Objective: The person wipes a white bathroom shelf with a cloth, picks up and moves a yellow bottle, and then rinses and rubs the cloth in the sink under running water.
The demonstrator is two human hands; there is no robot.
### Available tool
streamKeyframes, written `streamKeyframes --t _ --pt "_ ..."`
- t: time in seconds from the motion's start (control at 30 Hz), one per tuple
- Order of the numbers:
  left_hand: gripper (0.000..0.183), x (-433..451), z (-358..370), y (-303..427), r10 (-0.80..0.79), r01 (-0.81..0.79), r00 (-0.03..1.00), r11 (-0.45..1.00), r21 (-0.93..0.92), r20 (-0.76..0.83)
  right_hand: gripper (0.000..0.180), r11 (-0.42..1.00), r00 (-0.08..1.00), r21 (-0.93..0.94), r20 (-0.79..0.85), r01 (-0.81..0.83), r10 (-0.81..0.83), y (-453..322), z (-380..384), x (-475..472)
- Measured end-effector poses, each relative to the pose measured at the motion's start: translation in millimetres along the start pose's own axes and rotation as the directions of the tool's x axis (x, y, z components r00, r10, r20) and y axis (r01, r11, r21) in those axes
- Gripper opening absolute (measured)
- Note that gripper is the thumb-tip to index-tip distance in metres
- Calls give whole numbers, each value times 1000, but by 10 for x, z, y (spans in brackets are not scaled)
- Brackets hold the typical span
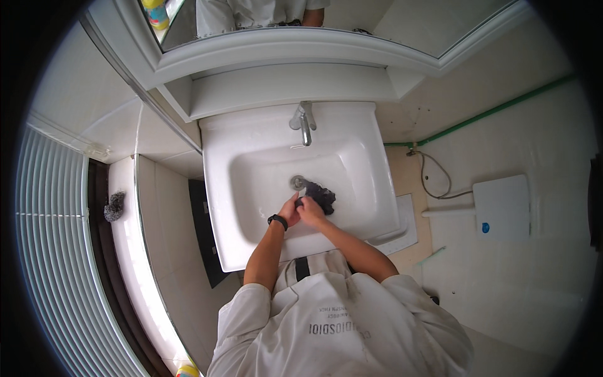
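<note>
A wet-looking black cloth is bunched low in the white washbasin, just beside the metal drain. My left hand, with a black band on its wrist, grips a dark bit of the cloth at its left end. Pressed close against it, my right hand also holds the cloth, and its fingers hide part of the grip. Above the basin, the chrome faucet points toward me. No water stream shows under its spout.
A white-framed mirror cabinet overhangs the basin's back edge. Left, a dark scouring pad lies on the windowsill beside blinds. A yellow bottle stands at the bottom edge. Right are a white toilet cistern and a green pipe.
</note>
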State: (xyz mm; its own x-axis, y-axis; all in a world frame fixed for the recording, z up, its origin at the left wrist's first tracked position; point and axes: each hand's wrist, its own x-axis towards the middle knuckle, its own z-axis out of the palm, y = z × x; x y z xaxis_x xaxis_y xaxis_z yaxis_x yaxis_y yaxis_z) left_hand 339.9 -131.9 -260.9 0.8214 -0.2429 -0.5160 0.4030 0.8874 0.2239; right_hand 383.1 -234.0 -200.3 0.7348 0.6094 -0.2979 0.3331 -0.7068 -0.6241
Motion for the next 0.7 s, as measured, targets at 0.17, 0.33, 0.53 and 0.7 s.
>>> streamKeyframes --t 0.17,0.33,0.53,0.7 --pt "43 -349 374 175 -49 52 998 990 -127 26 30 949 998 309 -30 54 -47 -312 110 -172" --pt "40 -212 112 22 45 -45 999 994 102 -3 29 911 990 387 -50 141 -132 -525 122 -13" --pt "37 1 -172 -95 184 -149 983 837 526 -15 30 991 976 63 -189 122 -108 -281 43 140" --pt "32 174 -72 -123 114 -88 992 940 330 -61 32 987 973 127 -197 -97 121 38 -42 164"
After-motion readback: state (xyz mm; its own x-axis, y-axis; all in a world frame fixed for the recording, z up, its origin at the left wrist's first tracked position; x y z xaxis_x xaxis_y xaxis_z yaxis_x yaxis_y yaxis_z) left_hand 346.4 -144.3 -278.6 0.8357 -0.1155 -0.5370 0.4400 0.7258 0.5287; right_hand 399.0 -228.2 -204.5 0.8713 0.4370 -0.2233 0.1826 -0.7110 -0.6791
